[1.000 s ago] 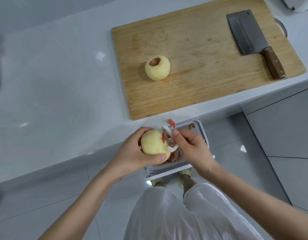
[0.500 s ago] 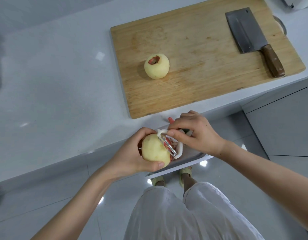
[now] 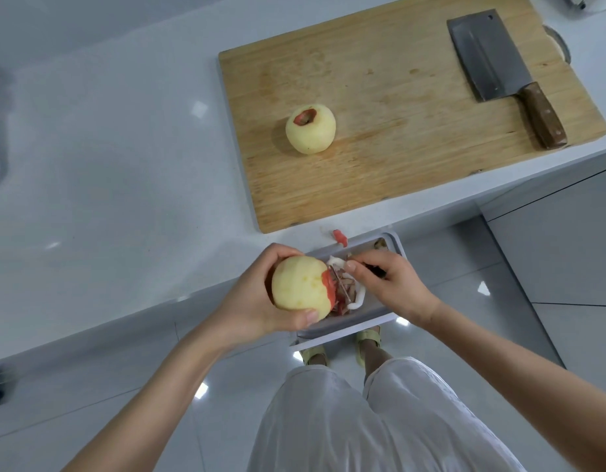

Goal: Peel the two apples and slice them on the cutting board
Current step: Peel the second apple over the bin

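- Left hand (image 3: 255, 303), lower centre of the frame: fingers curled over the top of the held apple (image 3: 299, 287) and thumb pressed under it, gripping it. The forearm enters from the lower left.
- Held apple: pale and peeled over most of its visible surface, with a patch of red skin on its right side. It is held off the worktop (image 3: 107, 182), in front of its near edge.
- Right hand (image 3: 393, 284), just right of the held apple: thumb and fingers pinch the white peeler (image 3: 357, 299), whose blade lies against the red patch. The forearm enters from the lower right.
- Bin (image 3: 395, 248), below both hands: a grey open container holding peel strips.
- Peel scrap (image 3: 339, 237): a red fragment on the worktop edge, between the bin and the cutting board (image 3: 396, 148).
- Peeled apple (image 3: 311, 129): rests on the left part of the cutting board, red skin around its stem hollow.
- Cleaver (image 3: 492, 63): lies flat on the board's upper right, wooden handle towards the right edge, well apart from the peeled apple.
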